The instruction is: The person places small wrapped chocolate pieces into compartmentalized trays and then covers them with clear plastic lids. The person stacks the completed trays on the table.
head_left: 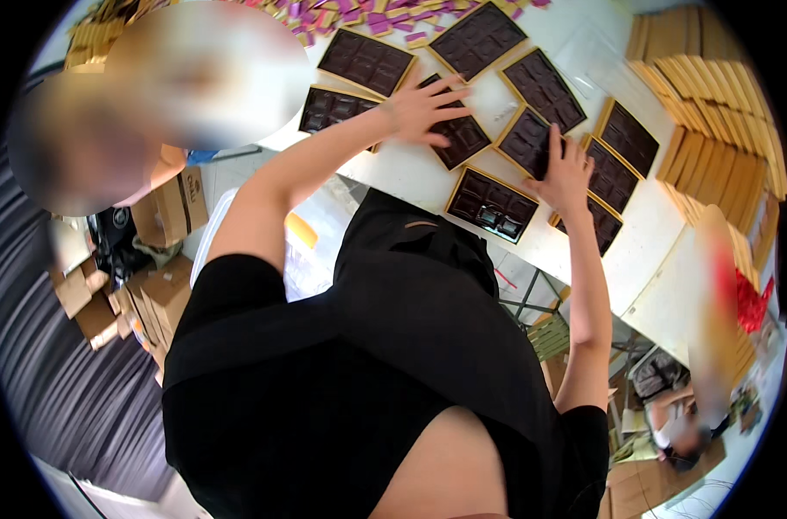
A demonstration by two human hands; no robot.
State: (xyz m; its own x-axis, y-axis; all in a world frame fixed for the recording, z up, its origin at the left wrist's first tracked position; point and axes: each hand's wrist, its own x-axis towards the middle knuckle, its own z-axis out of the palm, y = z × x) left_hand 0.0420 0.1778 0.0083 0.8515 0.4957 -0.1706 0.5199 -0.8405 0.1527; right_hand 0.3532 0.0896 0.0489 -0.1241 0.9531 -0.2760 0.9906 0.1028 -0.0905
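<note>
Several gold-edged boxes with dark brown, compartmented trays lie on the white table. My left hand [419,108] is spread with fingers stretched over one tray box [464,143] and partly covers it. Another tray box [525,143] lies to its right, and my right hand [568,173] rests over that box's right end, fingers extended and thumb apart. Whether the fingertips press on the trays cannot be made out. Nearest me, a tray box [492,204] sits at the table's front edge. More tray boxes [614,173] lie right of my right hand, partly overlapping.
Many small purple and gold pieces [385,19] are scattered at the table's far side. Stacks of gold-brown boxes [713,164] stand at the right. A clear plastic piece [588,60] lies at the back. Cardboard boxes [164,285] are on the left, and other people are nearby.
</note>
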